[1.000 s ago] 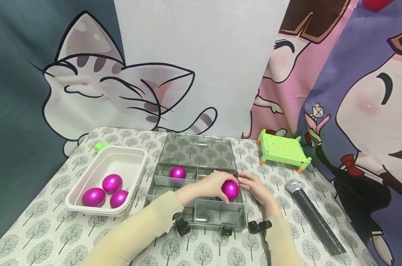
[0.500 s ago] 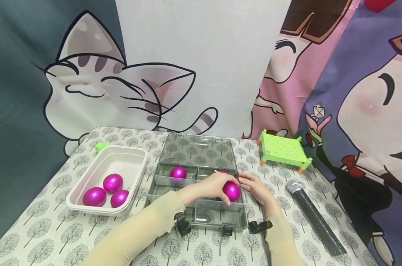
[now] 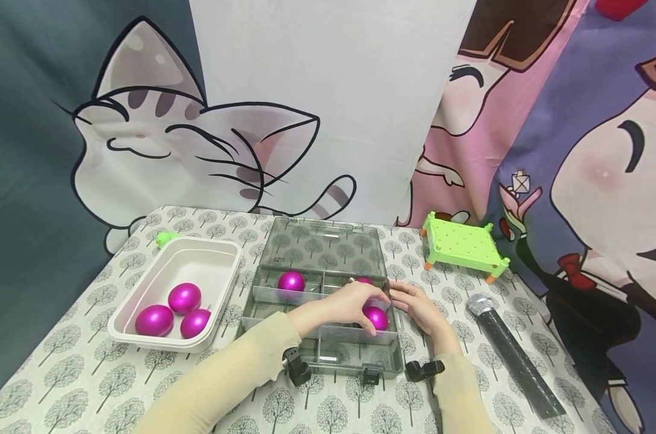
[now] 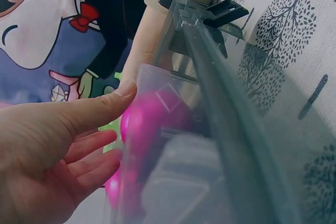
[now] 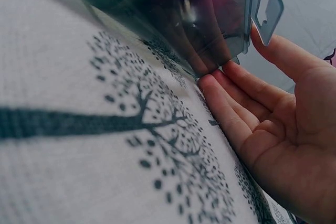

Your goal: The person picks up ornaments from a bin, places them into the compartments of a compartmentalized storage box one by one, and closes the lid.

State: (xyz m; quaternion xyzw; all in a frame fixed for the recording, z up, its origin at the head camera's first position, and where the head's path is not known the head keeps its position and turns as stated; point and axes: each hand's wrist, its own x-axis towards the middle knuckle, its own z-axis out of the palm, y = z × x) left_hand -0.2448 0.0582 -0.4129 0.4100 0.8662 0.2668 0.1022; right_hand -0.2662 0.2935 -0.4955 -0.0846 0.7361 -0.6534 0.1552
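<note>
A smoky transparent divided box (image 3: 252, 308) lies with its lid (image 3: 322, 244) folded back. My left hand (image 3: 350, 302) hovers over its right middle compartment, thumb and fingers spread apart. Just below them a shiny magenta ball (image 3: 378, 319) sits in that compartment; the left wrist view shows it behind a clear divider (image 4: 178, 177). Another magenta ball (image 3: 291, 282) rests in the back left compartment, and one more in the back right is mostly hidden by the left hand. My right hand (image 5: 278, 114) touches the box's right side with nearly straight fingers.
To the left stands a white tub (image 3: 219, 256) with three magenta balls (image 3: 184, 299). A small green toy (image 3: 165, 239) lies behind it. At right are a green toy bed (image 3: 463, 242) and a black microphone (image 3: 509, 349) with a silver head. A patterned cloth covers the table.
The ball under my left hand has dropped lower into the right middle compartment, out of the fingers. My right hand has stayed at the box's side.
</note>
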